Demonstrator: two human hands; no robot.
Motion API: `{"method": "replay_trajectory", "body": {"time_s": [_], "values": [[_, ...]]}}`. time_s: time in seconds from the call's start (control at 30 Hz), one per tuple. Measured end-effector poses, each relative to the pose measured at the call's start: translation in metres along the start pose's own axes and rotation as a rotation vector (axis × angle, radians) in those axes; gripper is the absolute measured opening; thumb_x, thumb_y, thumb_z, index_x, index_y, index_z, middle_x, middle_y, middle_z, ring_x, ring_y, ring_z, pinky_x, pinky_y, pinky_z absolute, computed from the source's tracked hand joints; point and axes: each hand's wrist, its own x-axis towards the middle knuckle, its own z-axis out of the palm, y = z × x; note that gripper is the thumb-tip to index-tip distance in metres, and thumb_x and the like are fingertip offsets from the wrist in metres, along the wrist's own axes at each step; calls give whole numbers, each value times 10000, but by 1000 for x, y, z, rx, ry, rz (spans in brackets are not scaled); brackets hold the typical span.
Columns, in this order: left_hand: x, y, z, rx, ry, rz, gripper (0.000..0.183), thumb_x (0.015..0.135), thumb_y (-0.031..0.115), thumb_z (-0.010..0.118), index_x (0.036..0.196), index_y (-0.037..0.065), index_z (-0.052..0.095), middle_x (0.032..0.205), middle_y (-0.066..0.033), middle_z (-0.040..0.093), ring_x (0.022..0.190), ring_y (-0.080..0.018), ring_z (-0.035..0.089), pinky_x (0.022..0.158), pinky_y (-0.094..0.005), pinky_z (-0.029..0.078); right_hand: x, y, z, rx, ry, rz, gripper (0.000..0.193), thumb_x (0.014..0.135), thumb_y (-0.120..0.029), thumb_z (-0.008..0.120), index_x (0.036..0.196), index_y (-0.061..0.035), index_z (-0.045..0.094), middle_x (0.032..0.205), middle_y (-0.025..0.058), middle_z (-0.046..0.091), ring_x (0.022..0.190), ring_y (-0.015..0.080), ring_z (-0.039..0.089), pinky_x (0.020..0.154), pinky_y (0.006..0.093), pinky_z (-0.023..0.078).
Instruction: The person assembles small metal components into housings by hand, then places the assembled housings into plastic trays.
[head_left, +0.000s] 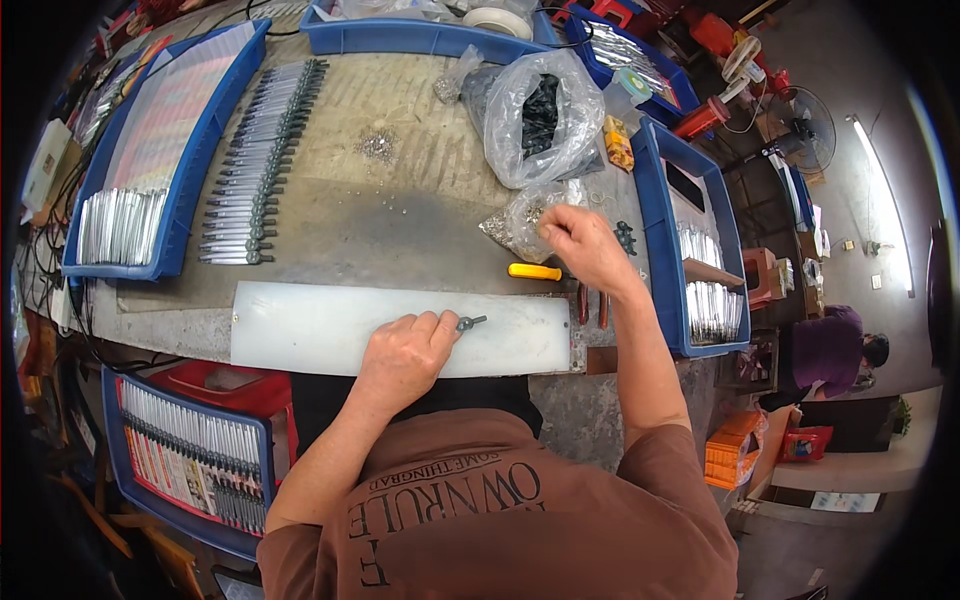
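My left hand is closed over the long white board at the table's front edge. From its fingers sticks out a dark grey knobbed fitting; whatever else of the piece there is lies hidden in the fist. My right hand is at a small clear plastic bag holding tiny shiny metal bits, its thumb and fingers pinched together. What sits between those fingertips is too small to make out. Just left of the right wrist lies a yellow-handled tool, beside red-handled pliers.
Slim silver rods with dark ends lie in a row at the left, beside a blue tray of silver pieces. A large clear bag of dark parts stands ahead. Another blue tray flanks my right arm. Loose metal bits dot the table.
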Motion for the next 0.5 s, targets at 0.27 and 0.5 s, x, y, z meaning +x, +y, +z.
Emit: {"method": "replay_trajectory", "body": {"time_s": [0.27,0.5], "values": [[-1,-1,3,14,-4,0,156,750,160,584,846,58,516,614,-23,435,510,-144,507,440,-284,427,-45,-39,43,161,-186,-137,60,776,-50,538,777,9,552,702,116,560,661,249,548,609,321,431],[-1,0,2,29,5,2,161,750,172,582,843,59,514,620,-19,443,519,-139,513,444,-273,427,-54,-45,61,97,-161,-173,56,756,-47,562,765,5,544,703,141,561,672,309,550,593,366,429]]}}
